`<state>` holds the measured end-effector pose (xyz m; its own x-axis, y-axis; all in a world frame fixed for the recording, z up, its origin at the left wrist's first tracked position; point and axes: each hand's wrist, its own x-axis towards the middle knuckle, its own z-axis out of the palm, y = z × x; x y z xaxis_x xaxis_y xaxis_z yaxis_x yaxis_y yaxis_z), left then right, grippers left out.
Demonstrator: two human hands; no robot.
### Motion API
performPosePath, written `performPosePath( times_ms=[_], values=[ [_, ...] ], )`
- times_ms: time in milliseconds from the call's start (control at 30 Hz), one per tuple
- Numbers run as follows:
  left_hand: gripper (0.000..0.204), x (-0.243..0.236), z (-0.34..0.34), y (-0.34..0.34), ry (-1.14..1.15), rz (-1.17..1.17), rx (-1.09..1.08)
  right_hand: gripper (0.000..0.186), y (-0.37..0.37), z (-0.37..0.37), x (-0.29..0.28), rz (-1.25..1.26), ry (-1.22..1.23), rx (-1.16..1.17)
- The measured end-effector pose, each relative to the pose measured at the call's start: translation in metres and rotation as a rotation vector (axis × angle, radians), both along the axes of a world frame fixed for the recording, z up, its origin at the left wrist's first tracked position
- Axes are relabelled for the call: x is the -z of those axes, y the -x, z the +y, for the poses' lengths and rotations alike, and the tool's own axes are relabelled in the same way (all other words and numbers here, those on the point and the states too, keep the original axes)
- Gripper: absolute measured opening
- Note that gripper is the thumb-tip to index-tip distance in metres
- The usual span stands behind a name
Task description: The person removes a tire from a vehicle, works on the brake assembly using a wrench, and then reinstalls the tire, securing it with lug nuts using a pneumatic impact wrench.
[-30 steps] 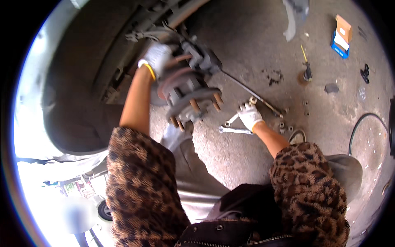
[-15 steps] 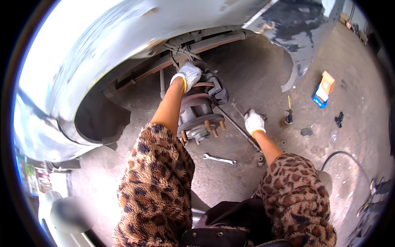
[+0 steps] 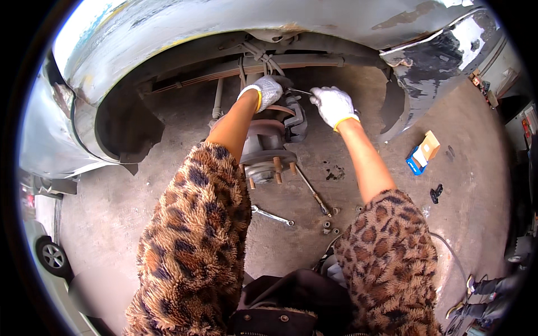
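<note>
My left hand, in a white knit glove, is closed at the top of the brake assembly; its fingertips and whatever they grip are hidden. My right hand, gloved likewise, is closed around a slim metal wrench, whose far end reaches toward the top of the brake caliper. The caliper sits at the right side of the rusty brake disc. Nearer me is the wheel hub, with several copper-coloured studs sticking out.
The car's fender arches over the work. On the floor lie a combination wrench, a long bar and several nuts. Farther right are an open blue box and small black parts. Another person's feet show at lower right.
My right hand has risen from near the floor to the caliper's top, bringing the wrench with it. My left hand stays at the brake assembly. The view has shifted a little.
</note>
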<state>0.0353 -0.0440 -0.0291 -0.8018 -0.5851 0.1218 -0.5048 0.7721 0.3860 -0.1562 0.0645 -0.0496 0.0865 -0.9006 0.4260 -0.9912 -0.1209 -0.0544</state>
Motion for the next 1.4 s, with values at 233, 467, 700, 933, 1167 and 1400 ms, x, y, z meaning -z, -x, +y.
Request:
performPosePath(
  times_ms=[233,467,700,933,1167,1400],
  values=[
    [0.027,-0.004,0.003,0.001,0.083,-0.323,-0.031,0.027,0.023,-0.025,-0.001,-0.256,-0.361,-0.080],
    [0.038,-0.015,0.015,0.007,-0.485,-0.020,-0.412,0.026,-0.002,-0.014,0.026,-0.079,-0.037,0.261],
    [0.039,-0.015,0.015,0.006,-0.522,0.026,-0.407,0.067,-0.021,-0.025,0.091,-1.630,-0.140,0.617],
    [0.052,-0.032,0.027,0.004,-0.497,-0.050,-0.459,0.032,-0.014,-0.055,0.104,-2.221,-0.189,0.304],
    [0.050,-0.029,0.025,0.003,-0.497,-0.065,-0.434,0.015,-0.010,-0.073,0.102,-2.450,-0.219,0.107],
    [0.047,-0.019,0.021,0.005,-0.547,0.006,-0.453,0.014,-0.016,-0.074,0.087,-2.455,0.028,0.266]
  ],
)
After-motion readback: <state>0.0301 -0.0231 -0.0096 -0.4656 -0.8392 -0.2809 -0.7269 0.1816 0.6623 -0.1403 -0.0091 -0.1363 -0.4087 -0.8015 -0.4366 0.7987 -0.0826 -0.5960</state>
